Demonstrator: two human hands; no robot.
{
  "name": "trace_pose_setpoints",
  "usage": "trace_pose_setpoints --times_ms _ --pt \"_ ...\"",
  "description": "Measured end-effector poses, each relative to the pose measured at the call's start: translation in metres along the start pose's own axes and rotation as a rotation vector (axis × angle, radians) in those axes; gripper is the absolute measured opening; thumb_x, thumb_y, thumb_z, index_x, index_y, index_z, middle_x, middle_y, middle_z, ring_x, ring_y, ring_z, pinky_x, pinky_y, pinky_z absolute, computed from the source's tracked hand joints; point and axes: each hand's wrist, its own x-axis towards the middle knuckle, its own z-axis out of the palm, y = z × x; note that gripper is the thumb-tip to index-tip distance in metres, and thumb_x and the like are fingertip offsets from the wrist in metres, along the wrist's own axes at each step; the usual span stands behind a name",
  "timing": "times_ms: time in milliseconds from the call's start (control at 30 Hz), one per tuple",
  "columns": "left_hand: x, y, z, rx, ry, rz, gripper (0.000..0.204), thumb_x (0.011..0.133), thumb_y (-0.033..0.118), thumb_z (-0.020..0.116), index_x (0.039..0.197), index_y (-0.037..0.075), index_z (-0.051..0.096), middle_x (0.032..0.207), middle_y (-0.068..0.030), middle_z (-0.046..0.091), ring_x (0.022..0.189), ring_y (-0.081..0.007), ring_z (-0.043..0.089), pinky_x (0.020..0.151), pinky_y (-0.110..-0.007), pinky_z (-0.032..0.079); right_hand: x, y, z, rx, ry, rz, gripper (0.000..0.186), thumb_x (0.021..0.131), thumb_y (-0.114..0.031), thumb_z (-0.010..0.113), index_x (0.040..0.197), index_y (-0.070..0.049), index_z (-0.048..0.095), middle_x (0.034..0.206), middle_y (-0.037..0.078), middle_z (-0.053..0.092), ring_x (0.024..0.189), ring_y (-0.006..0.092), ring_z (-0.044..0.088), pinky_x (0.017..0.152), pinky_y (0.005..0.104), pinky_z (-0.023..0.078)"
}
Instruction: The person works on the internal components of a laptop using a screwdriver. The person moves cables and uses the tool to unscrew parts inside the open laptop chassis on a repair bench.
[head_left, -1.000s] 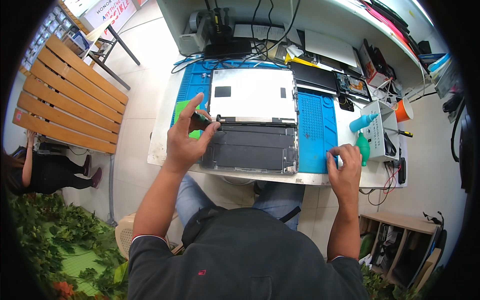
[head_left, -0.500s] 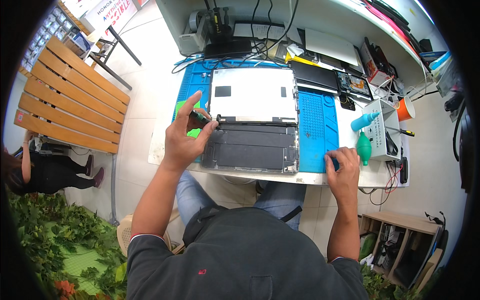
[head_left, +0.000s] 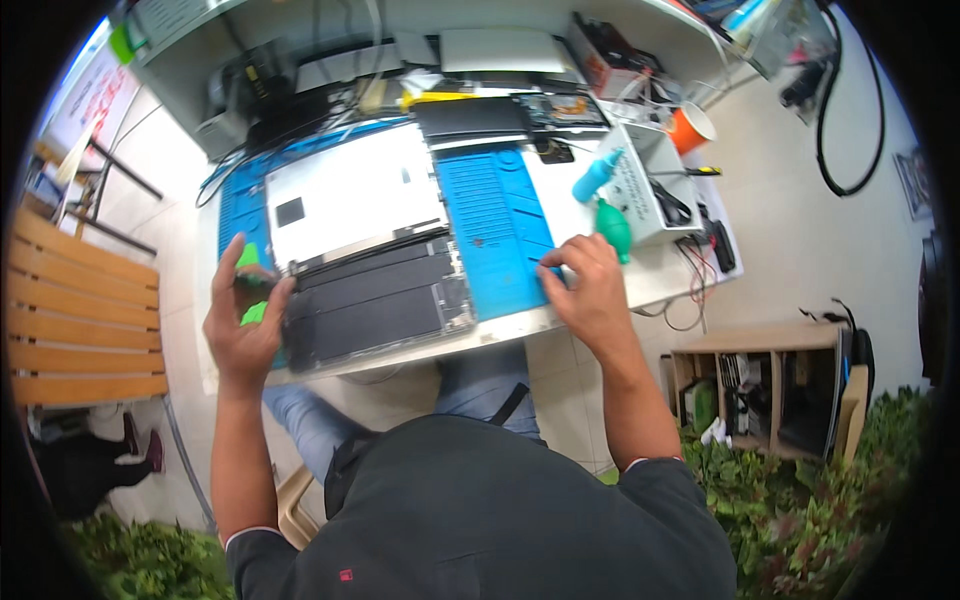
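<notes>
While the left hand point(head_left: 245, 325) has its grip closed around a dark tool point(head_left: 254, 281) at the left of the frame, neither hand seems to steady the tablet point(head_left: 372, 302), and that is what would worry me from where I stand. If the tool slipped, its tip could nick the dark cells inside or scratch the white panel point(head_left: 350, 190) lying behind them, since the seam between the two is so close. A knock might also shift the tablet, as it lies near the front edge of the counter point(head_left: 655, 279). Fine parts along that seam are too blurred to make out, so a snagged cable would be easy to miss. Over at centre right, a careless elbow or wrist could tip the bottle point(head_left: 597, 175) or roll the blower point(head_left: 613, 231), both beside the box point(head_left: 632, 195).

As for position, the tablet lies left of the frame's middle, just right of the left grip; whether the tool touches it, I can't say. The right hand point(head_left: 590, 285) is well apart from it, fingertips at the right edge of the blue mat point(head_left: 500, 235); whether that grip pinches anything, I can't tell.
</notes>
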Motion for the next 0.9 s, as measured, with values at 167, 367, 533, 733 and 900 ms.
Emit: trace_pose_setpoints --times_ms 167,367,533,733,900 --pt "0.010 0.010 0.000 0.081 -0.031 0.053 0.081 0.096 -0.003 0.088 0.167 0.008 0.050 0.101 -0.0055 0.077 0.088 -0.0089 0.075 0.081 -0.026 0.061 0.000 0.004 -0.003 -0.003 0.010 0.030 0.006 0.087 -0.007 0.084 0.090 -0.009 0.079 0.095 0.006 0.073 0.098 0.0311 0.064 0.089 0.0469 0.048" --pt "0.010 0.007 -0.001 0.082 -0.041 0.014 0.080 0.094 0.004 0.092 0.165 0.009 0.054 0.105 -0.0114 0.079 0.090 -0.0193 0.079 0.083 -0.033 0.066 0.018 0.021 0.000 -0.028 0.023 0.032 0.006 0.087 -0.007 0.084 0.090 -0.008 0.079 0.095 0.007 0.073 0.100 0.0319 0.065 0.092 0.0472 0.049" --pt "0.011 0.008 0.000 0.081 -0.018 0.029 0.081 0.097 -0.001 0.088 0.168 0.010 0.050 0.102 -0.0056 0.076 0.089 -0.0107 0.075 0.085 -0.026 0.061 0.040 0.029 0.000 -0.090 -0.034 -0.032 0.007 0.087 -0.006 0.085 0.091 -0.006 0.079 0.096 0.008 0.074 0.101 0.0322 0.066 0.096 0.0472 0.050" --pt "0.008 0.009 0.000 0.054 -0.030 -0.021 0.081 0.097 -0.002 0.087 0.168 0.010 0.050 0.104 -0.0062 0.076 0.091 -0.0102 0.074 0.085 -0.027 0.060 0.043 0.034 -0.019 -0.046 -0.104 0.016 0.003 0.089 -0.006 0.083 0.090 -0.006 0.080 0.097 0.009 0.075 0.104 0.0330 0.067 0.096 0.0482 0.051" --pt "0.008 0.005 0.000 0.033 -0.024 -0.030 0.082 0.096 -0.001 0.089 0.168 0.009 0.050 0.103 -0.0069 0.076 0.092 -0.0133 0.076 0.087 -0.030 0.063 0.037 0.043 -0.018 -0.052 -0.078 -0.017 0.008 0.087 -0.003 0.084 0.089 -0.006 0.077 0.094 0.009 0.074 0.097 0.0339 0.066 0.090 0.0472 0.052"
